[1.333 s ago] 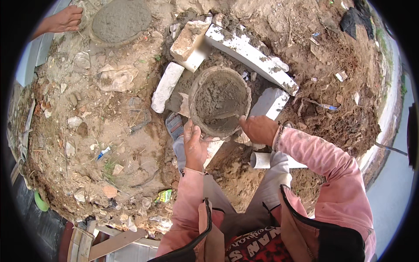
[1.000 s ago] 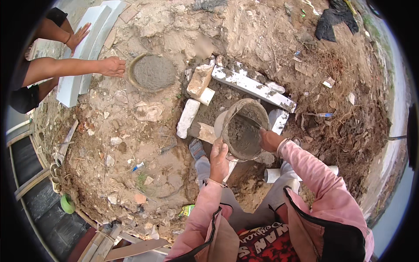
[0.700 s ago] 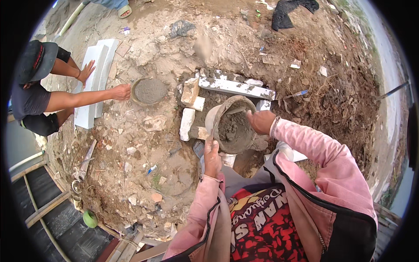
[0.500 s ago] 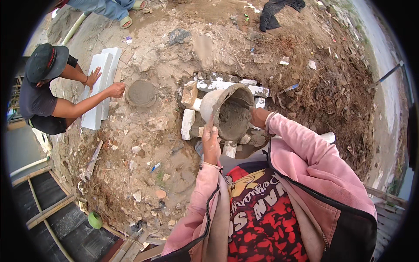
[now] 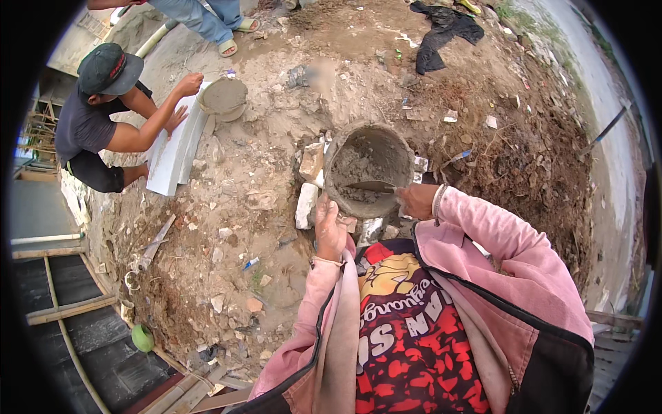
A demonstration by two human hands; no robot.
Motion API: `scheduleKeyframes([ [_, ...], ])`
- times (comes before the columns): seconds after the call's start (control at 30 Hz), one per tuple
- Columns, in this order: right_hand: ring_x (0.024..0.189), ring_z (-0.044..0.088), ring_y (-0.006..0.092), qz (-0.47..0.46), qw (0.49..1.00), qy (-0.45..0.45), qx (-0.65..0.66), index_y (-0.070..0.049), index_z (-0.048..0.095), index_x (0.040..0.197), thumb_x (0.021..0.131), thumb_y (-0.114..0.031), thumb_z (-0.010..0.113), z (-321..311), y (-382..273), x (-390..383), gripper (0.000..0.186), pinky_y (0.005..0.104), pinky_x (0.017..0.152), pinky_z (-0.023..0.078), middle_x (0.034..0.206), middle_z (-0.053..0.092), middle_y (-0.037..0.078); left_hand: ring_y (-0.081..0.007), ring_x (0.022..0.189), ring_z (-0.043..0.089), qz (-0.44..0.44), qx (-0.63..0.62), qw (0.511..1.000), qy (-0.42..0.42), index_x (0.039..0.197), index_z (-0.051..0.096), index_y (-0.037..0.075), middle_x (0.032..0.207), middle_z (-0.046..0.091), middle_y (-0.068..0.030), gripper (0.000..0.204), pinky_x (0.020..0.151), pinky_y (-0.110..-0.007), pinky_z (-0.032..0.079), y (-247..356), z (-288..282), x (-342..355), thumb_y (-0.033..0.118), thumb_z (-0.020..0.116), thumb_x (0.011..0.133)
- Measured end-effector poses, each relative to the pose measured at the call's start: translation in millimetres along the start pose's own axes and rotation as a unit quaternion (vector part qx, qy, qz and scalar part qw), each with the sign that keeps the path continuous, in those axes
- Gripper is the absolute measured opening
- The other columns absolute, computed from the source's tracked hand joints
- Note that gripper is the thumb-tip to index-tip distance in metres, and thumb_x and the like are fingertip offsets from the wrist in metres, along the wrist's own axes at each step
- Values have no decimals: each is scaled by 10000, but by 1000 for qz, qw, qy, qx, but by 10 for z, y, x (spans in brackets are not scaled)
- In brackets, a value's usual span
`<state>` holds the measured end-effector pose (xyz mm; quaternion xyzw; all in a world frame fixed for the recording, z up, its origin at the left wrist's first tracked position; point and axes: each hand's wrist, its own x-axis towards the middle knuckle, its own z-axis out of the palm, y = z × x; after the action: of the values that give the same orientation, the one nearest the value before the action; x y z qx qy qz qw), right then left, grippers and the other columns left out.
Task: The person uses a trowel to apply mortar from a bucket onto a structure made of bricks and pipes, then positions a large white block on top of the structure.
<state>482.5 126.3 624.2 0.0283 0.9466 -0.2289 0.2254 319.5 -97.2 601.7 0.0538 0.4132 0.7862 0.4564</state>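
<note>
In front of me is a bucket (image 5: 332, 148) of wet grey mortar (image 5: 362, 162), its rim coated and its mouth facing up. At the bucket's near left edge my left hand (image 5: 329, 229) is closed, thumb at the rim and fingers partly hidden. My right hand (image 5: 416, 201) grips a trowel, its handle hidden in the fist. The trowel blade (image 5: 372, 185) lies in the mortar. Pale blocks (image 5: 307, 205) and a brown-white brick (image 5: 312, 161) stand beside the bucket.
To the left, a co-worker (image 5: 103, 117) crouches over long pale slabs (image 5: 169, 155), one hand by a second mortar container (image 5: 224, 96). Another person's legs (image 5: 200, 21) show behind. Rubble covers the ground; black cloth (image 5: 441, 34) lies far right, a green object (image 5: 143, 338) near left.
My bucket has gone from tilted to nearly upright, with the trowel blade now showing. The co-worker's container has shifted farther back, against the slabs. The whole view has shifted slightly.
</note>
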Motion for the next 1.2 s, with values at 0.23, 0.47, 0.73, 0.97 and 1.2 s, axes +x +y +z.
scheduleKeyframes([
  [0.23,701,643,419,107,988,110,-12,66,552,1045,826,-132,497,-385,-314,-87,300,495,626,521,662,611,232,-206,1032,629,11,13,1000,0,1306,485,106,1222,584,-70,331,768,-382,585,111,284,-41,176,495,983],
  [0.47,640,628,439,129,976,177,4,81,484,973,840,-161,521,-455,-161,-169,278,504,555,507,637,604,239,-248,1139,580,-38,65,996,-39,1286,474,122,1263,561,-76,291,903,-509,526,48,249,-1,136,459,996],
  [0.73,695,654,426,206,963,174,8,98,496,1032,809,-132,512,-288,-15,-416,321,515,629,521,689,620,280,-178,1084,589,-42,135,990,-32,1300,482,91,1212,574,-42,317,863,-380,538,-111,350,-45,184,478,997],
  [0.97,708,636,443,64,991,95,-73,82,526,1013,820,-185,563,159,484,-447,331,498,636,513,703,602,295,-161,1193,509,43,152,987,-27,1326,482,56,1274,552,-61,348,961,-329,441,-216,397,3,154,480,991],
  [1.2,558,600,225,156,972,-30,176,-29,603,1147,865,-214,510,-198,432,-378,350,388,510,452,620,578,138,-153,1324,394,65,262,957,-104,1307,506,10,1427,477,-83,334,1115,-321,260,97,508,-1,111,457,992],
])
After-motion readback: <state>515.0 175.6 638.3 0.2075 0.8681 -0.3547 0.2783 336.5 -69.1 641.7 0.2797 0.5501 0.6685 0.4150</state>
